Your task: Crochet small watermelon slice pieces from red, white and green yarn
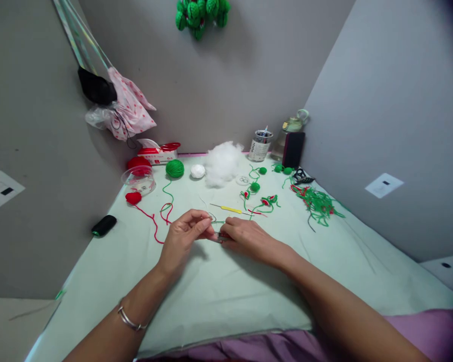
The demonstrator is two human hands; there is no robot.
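On the far left, a black spool [104, 226] lies near the edge of the tabletop [211, 296]. Above and behind it, a spotted pink bag [130, 108] hangs against the wall. A silver bracelet [128, 319] circles my left wrist, and up ahead sits a small red piece [133, 198], right by a clear tub [147, 187], with red yarn [156, 234] trailing from it towards me. Red yarn is heaped behind the tub, a box [158, 155] sits next to it, and then comes a green ball [174, 169].

Into the middle now: my left hand [184, 231], thumb and forefinger pinched on a thin green strand [219, 222]. A white ball [198, 171] sits beyond, touching or nearly touching fluffy stuffing [223, 163]. Between my hands, just above the tabletop, there's a small dark thing [220, 235], too hidden to name; the fingers of my right hand [245, 236] curl down and grip it. Just past them a yellow hook [230, 209] lies flat.

Further right, a jar [259, 148] holds pens, a phone [294, 150] stands upright before a bottle [292, 124], and a tangle of green yarn [319, 205] sprawls across the right side.
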